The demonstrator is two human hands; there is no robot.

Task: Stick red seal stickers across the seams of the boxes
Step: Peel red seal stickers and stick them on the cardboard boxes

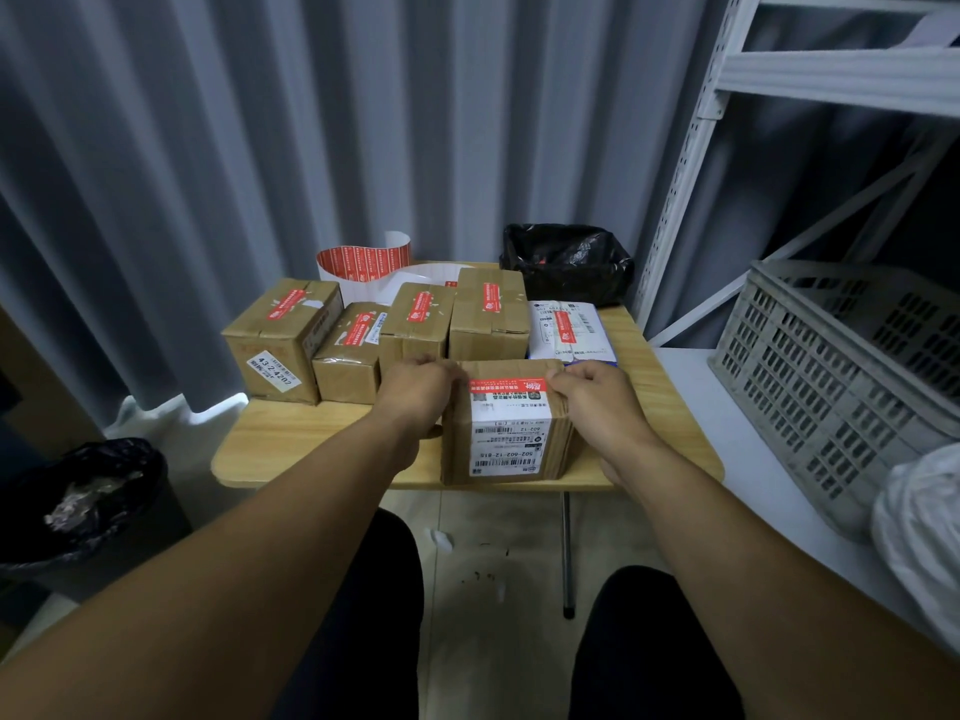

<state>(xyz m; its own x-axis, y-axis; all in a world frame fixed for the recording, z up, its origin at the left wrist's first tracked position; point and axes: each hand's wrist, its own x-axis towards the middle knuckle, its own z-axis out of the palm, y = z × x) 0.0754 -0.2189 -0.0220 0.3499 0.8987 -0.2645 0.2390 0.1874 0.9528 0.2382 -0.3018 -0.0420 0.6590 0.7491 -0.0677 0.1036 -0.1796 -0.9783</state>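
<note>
Boxes (488,314) stand four in a row at the back of the table (270,454), each with a red strip over its top seam. The leftmost box (275,335) has a white label on its front reading "43-2-4202".

My left hand (415,392) reaches forward, arm nearly straight, fingers curled over the upper left edge of the near box (457,449), gripping it. This box stands at the table's front edge, and the red seal sticker (506,385) lies crosswise along its top. Its white shipping label (511,441) faces me upside down: "602-12", then a line beginning "502-602-12".

My right hand (597,402) curls over the box's upper right edge, fingertips on the sticker's right end. I cannot tell whether they pinch or press it.
</note>
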